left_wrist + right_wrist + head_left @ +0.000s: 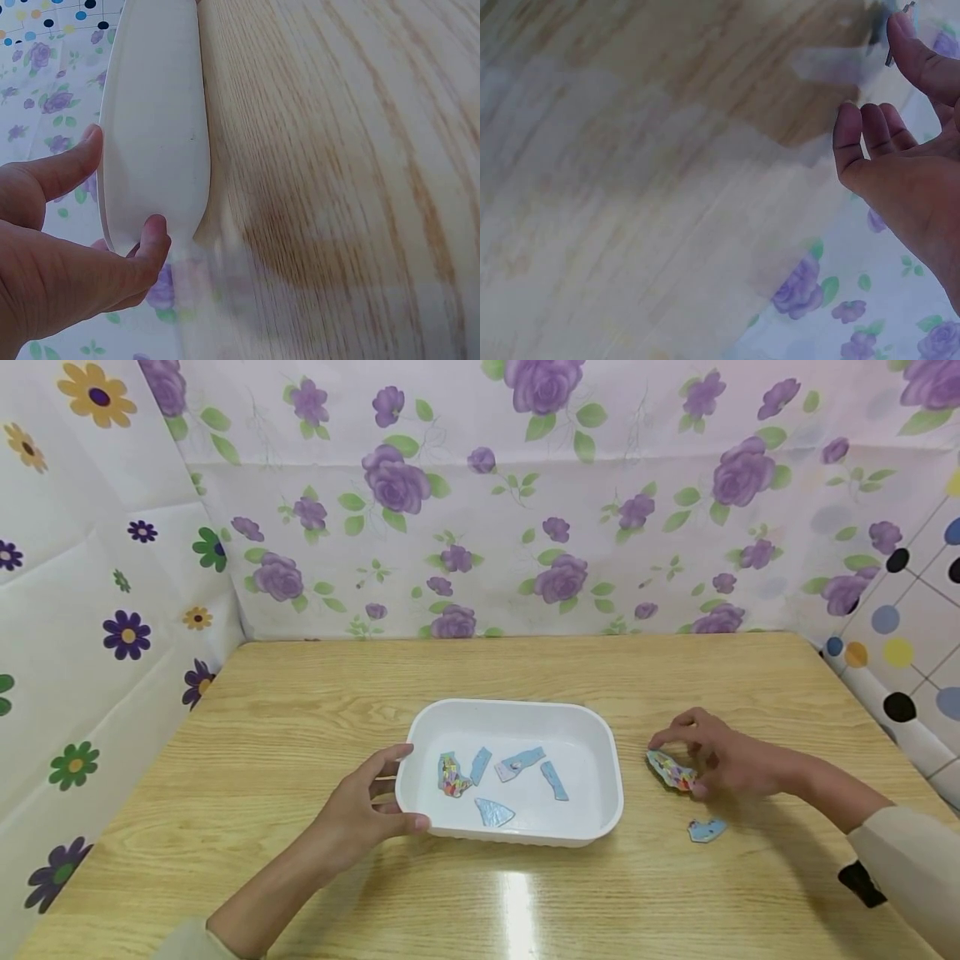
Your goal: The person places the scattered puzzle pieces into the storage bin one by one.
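Note:
My left hand [356, 814] grips the left end of a white rectangular tray [588, 752], thumb at the front corner and fingers along the side. In the left wrist view, the hand [82, 255] holds the tray's outer wall [154, 112]. To the right of the tray, my right hand [727, 756] pinches a jagged multicoloured piece [667, 770] between thumb and forefinger, low over the table. The right wrist view shows that hand [915, 157], with only a thin edge of the piece at the thumb. A small light blue piece [707, 832] lies on the table nearby.
Inside the tray lie several irregular pieces: a multicoloured one [452, 777], light blue strips [555, 781] and a blue triangle [494, 812]. All this stands on a wood-grain table [315, 693]. Flowered sheeting [465, 527] rises behind it. A black object [861, 883] shows by the right sleeve.

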The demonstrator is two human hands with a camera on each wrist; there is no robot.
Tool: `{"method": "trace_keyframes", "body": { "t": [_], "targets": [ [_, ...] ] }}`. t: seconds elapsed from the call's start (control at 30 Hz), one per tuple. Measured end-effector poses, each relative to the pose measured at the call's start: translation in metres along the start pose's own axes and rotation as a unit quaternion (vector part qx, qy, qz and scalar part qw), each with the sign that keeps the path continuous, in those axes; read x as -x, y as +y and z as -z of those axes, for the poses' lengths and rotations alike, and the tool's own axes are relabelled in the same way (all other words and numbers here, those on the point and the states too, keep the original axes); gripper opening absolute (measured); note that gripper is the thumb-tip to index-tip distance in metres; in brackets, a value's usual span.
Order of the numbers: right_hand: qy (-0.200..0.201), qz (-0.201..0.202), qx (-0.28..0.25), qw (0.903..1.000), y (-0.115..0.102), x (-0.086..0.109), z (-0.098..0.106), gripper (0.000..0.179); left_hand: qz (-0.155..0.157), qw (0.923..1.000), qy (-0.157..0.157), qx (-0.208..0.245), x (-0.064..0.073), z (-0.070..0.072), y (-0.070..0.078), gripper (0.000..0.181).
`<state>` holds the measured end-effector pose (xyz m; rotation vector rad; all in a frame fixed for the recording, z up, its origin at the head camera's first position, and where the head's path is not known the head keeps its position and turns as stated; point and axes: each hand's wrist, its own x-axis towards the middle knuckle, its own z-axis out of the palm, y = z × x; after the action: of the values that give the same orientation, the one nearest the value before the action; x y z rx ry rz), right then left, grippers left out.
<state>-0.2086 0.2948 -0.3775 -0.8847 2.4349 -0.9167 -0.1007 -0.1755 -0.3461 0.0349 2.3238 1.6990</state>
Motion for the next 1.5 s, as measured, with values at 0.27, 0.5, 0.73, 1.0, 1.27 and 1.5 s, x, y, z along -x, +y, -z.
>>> {"method": "trace_keyframes", "body": {
  "t": [0.27,0.5,0.73,1.0,1.27,1.5],
  "targets": [
    [0.016,0.0,-0.011,0.9998,-0.007,0.002,0.009,0.062,-0.002,1.0,0.0,-0.001,0.0,0.0,0.0,0.091],
    [0.018,0.004,-0.028,0.9994,-0.017,0.002,0.015,0.063,-0.001,1.0,0.002,0.003,0.0,-0.001,0.0,0.091],
    [0.019,0.007,-0.034,0.9992,-0.02,0.001,0.015,0.063,-0.001,1.0,0.0,0.004,0.0,0.0,0.0,0.091],
    [0.03,-0.003,-0.03,0.9991,-0.025,0.0,0.02,0.059,-0.004,1.0,-0.001,0.004,0.0,0.0,-0.001,0.091],
    [0.046,-0.007,-0.021,0.9987,-0.045,-0.009,0.025,0.057,-0.004,1.0,-0.001,0.003,0.0,0.001,-0.001,0.092],
    [0.045,0.006,-0.039,0.9982,-0.064,-0.017,0.016,0.055,-0.007,1.0,-0.003,0.002,0.0,0.001,-0.002,0.092]
  ]
}}
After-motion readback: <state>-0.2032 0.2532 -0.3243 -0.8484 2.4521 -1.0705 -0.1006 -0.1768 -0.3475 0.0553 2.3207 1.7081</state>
